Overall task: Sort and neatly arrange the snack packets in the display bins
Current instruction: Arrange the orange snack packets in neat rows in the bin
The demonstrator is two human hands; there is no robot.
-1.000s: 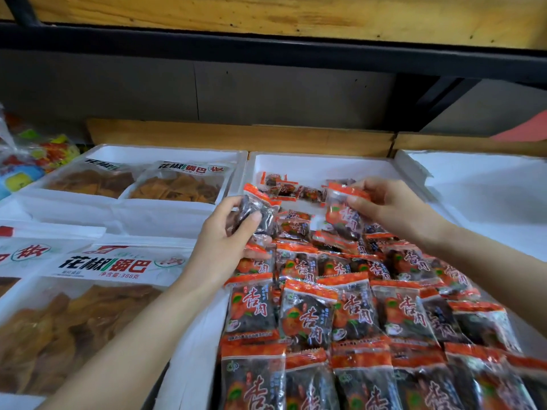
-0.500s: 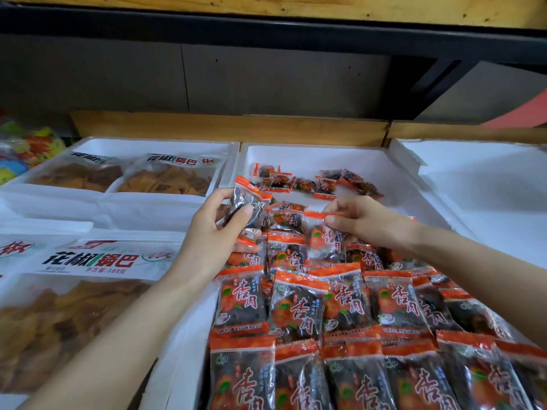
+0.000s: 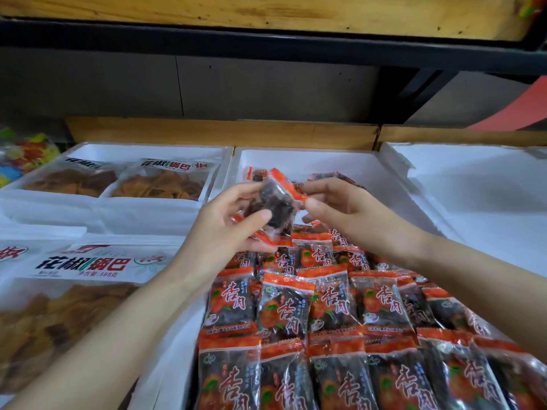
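Filling the near end of the middle white bin, snack packets lie in tidy overlapping rows, orange tops up. Just above them both hands meet on one held packet. The left hand curls round its dark body, thumb across the front, and the right hand pinches its orange edge between thumb and forefinger. Behind, a few loose packets sit at the bin's far end. Big crisp bags fill the left bin.

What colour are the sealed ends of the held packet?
Orange-red, on an otherwise clear packet; head view.
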